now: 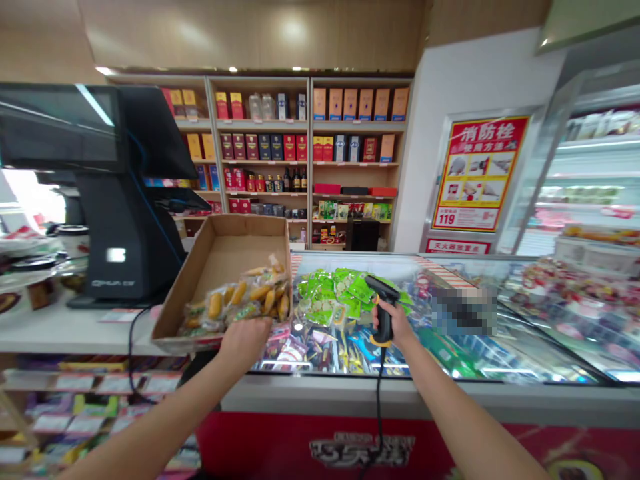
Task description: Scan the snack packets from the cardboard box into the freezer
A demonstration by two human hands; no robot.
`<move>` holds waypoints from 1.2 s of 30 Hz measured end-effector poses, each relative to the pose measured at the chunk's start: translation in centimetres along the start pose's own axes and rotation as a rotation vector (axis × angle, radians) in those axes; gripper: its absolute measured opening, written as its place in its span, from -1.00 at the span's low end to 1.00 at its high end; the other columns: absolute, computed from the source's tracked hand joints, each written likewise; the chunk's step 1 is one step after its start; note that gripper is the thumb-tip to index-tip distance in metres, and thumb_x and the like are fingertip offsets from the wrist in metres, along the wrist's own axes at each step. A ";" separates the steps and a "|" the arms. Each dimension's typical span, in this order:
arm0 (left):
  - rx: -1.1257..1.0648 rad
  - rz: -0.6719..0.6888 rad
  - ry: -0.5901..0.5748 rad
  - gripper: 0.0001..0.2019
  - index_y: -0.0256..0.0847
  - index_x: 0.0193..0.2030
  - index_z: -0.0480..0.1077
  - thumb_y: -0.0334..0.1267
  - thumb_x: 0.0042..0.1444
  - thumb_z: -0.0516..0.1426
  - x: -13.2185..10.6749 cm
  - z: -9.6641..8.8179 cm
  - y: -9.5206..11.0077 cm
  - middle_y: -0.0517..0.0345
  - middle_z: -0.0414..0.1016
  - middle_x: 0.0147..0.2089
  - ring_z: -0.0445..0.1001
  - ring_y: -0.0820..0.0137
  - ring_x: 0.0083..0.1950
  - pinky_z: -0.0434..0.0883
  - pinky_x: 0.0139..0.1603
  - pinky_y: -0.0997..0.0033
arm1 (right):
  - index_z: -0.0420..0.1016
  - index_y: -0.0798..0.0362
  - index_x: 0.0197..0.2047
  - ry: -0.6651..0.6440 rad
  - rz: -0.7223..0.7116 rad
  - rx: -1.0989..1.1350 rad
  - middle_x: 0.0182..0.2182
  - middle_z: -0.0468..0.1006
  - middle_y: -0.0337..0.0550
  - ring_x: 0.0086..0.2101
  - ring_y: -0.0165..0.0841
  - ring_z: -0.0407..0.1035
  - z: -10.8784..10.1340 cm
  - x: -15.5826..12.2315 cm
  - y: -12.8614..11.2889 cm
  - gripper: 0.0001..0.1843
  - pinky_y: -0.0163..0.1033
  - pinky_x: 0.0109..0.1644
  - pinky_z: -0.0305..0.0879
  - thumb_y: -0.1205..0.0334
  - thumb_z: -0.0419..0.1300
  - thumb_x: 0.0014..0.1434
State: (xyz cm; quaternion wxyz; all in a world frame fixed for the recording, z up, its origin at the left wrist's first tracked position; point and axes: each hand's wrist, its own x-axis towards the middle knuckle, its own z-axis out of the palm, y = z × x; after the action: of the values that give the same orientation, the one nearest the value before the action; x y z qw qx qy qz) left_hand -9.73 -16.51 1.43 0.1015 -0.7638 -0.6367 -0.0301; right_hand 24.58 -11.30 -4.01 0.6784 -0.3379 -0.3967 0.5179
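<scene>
My left hand [246,341] is closed at the front rim of a shallow cardboard box [240,243], its fingertips hidden from me. Clear packets of yellow, finger-shaped food [240,293] are heaped inside the box, just beyond that hand. My right hand [397,323] grips a black and yellow barcode scanner [384,313] by its handle. From the scanner's base a black cord [380,393] hangs down over the front of the freezer. The scanner is held above the freezer's glass top, close to bright green packets [333,293].
A glass-topped freezer [310,390] holds colourful packets and runs rightward. Left of the box, a dark checkout terminal [125,227] stands on a white counter [45,333]. Shelves [310,143] of boxes and bottles line the back wall, beside a red poster [480,173].
</scene>
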 end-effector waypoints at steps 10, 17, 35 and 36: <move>0.051 0.187 -0.054 -0.73 -0.27 -0.15 0.55 -0.24 0.01 0.17 6.0 -1.8 -3.4 -0.30 0.58 -0.13 0.54 -0.02 -0.03 0.40 -0.01 0.10 | 0.44 0.10 -0.33 -0.003 0.003 -0.010 -0.66 0.45 -0.29 -0.72 -0.44 0.28 -0.1 -0.1 0.0 -0.63 -0.35 -0.69 0.27 0.07 0.41 -0.13; -0.127 0.177 -0.034 -0.59 -0.20 -0.50 0.49 0.07 0.11 0.06 7.5 -5.3 -6.4 -0.01 0.57 -0.43 0.52 0.24 -0.33 0.35 -0.27 0.38 | 0.45 0.10 -0.32 -0.016 -0.007 -0.018 -0.65 0.46 -0.28 -0.72 -0.44 0.29 -0.2 -0.1 0.0 -0.66 -0.34 -0.68 0.27 0.08 0.39 -0.10; -0.083 -0.065 -0.077 -0.83 -0.32 -0.45 0.53 -0.27 -0.20 0.32 17.4 -2.0 -4.0 -0.12 0.62 -0.31 0.58 0.17 -0.20 0.41 -0.25 0.45 | 0.44 0.10 -0.30 -0.041 -0.030 -0.065 -0.64 0.47 -0.27 -0.72 -0.42 0.30 -0.2 -0.2 0.0 -0.63 -0.32 -0.68 0.27 0.05 0.38 -0.10; -0.124 -0.080 -0.026 -0.85 -0.30 -0.46 0.51 -0.26 -0.17 0.31 17.1 -2.4 -4.2 -0.09 0.62 -0.32 0.58 0.20 -0.20 0.41 -0.26 0.46 | 0.44 0.10 -0.30 -0.041 -0.026 -0.063 -0.64 0.47 -0.27 -0.72 -0.42 0.31 -0.2 -0.1 0.0 -0.63 -0.32 -0.68 0.27 0.05 0.38 -0.10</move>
State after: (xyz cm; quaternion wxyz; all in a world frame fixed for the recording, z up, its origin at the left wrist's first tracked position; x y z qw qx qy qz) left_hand -10.43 0.26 7.27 0.0442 -0.7429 -0.6649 -0.0635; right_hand 24.67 -11.44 -4.15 0.6658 -0.3430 -0.4310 0.5032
